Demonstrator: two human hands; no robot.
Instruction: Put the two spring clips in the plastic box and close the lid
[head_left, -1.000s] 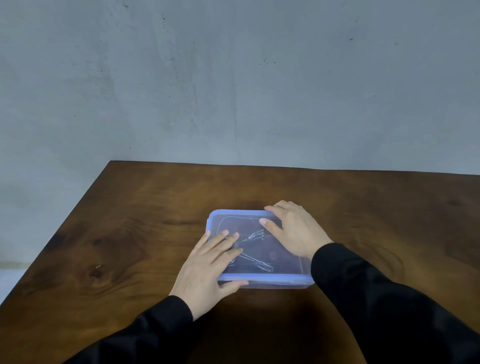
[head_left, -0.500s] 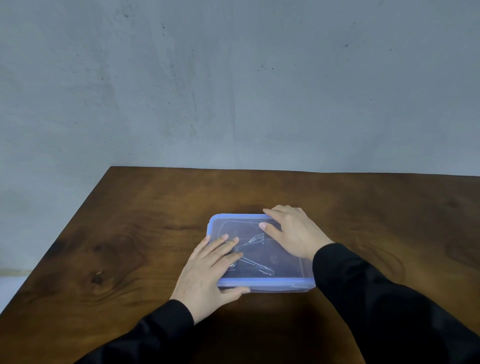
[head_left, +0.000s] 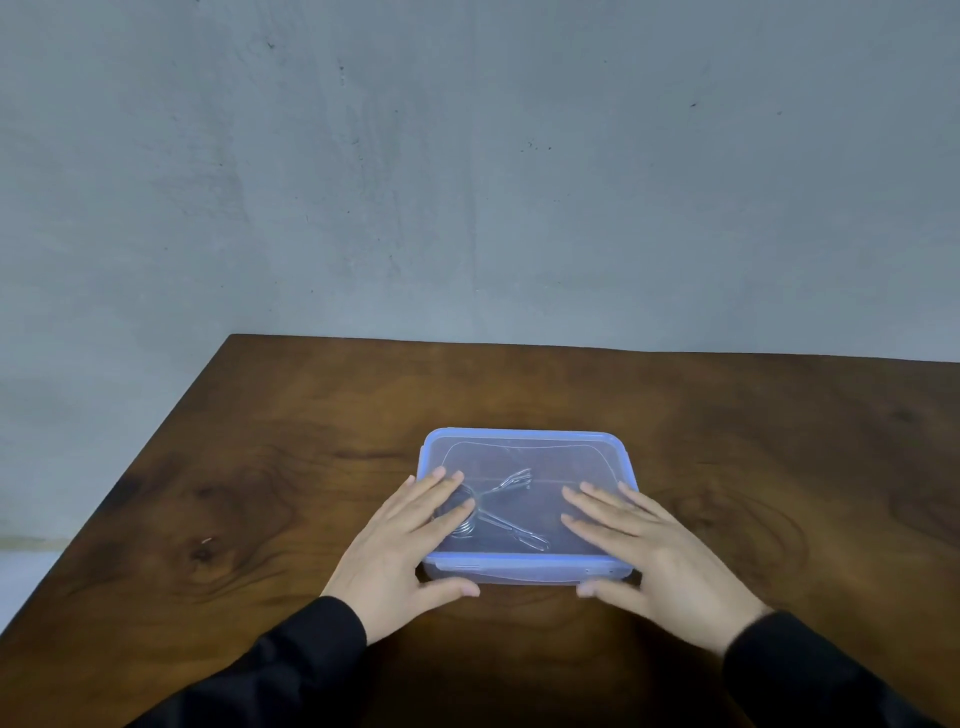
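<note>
A clear plastic box (head_left: 524, 571) with a blue-rimmed lid (head_left: 522, 454) lies on the table in front of me. Through the lid I see two metal spring clips: one (head_left: 511, 480) toward the middle, the other (head_left: 519, 532) nearer the front. My left hand (head_left: 402, 551) rests flat on the lid's left front corner, fingers on top and thumb against the front wall. My right hand (head_left: 660, 556) lies on the right front corner the same way, fingers spread on the lid and thumb at the front wall.
The dark brown wooden table (head_left: 260, 493) ends at a left edge and at a far edge against a grey wall (head_left: 467, 182). Black sleeves (head_left: 291, 670) cover both forearms.
My right hand has slid from the lid's far middle back to its right front corner. The left hand stays on the left front corner.
</note>
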